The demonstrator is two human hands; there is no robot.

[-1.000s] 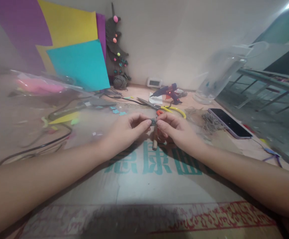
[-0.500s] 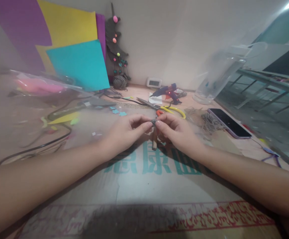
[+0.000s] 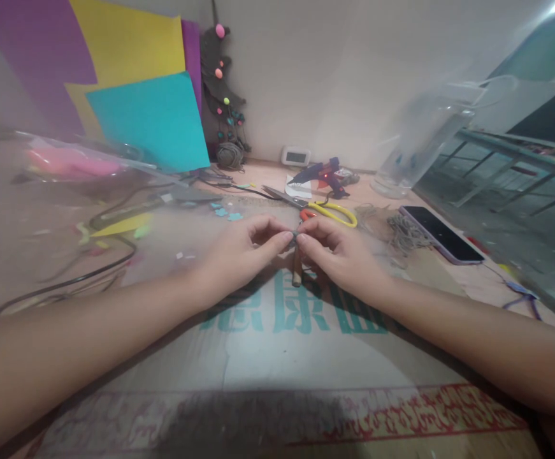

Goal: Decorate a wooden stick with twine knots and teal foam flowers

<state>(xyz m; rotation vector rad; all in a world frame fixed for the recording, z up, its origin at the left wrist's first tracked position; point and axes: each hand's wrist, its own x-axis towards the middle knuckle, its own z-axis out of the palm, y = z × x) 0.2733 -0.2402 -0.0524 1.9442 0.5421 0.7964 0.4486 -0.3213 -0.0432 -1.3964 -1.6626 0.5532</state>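
Observation:
Between the fingertips of both hands is a small dark grey piece (image 3: 294,237), too small to name. My left hand (image 3: 262,245) pinches it from the left, thumb against forefinger. From the right, my right hand (image 3: 327,245) pinches the same piece, and the thumbs almost meet. Just under the fingers lies a short brown wooden stick (image 3: 297,271), its upper end hidden by the hands. Scissors (image 3: 334,213) with yellow and orange handles rest right behind the fingers. Small blue paper flowers (image 3: 234,217) lie beyond my left hand.
A glue gun (image 3: 322,175) with a red light and a small white display (image 3: 296,156) stand by the wall. To the right are grey twine (image 3: 408,233), a phone (image 3: 442,234) and a clear jug (image 3: 401,159). Coloured sheets (image 3: 148,121) lean at left; a black cable (image 3: 76,278) crosses the table.
The hands keep their pinch on the small grey piece, the fingers shifting only very slightly. The whole view has moved a little; nothing else on the table has changed place.

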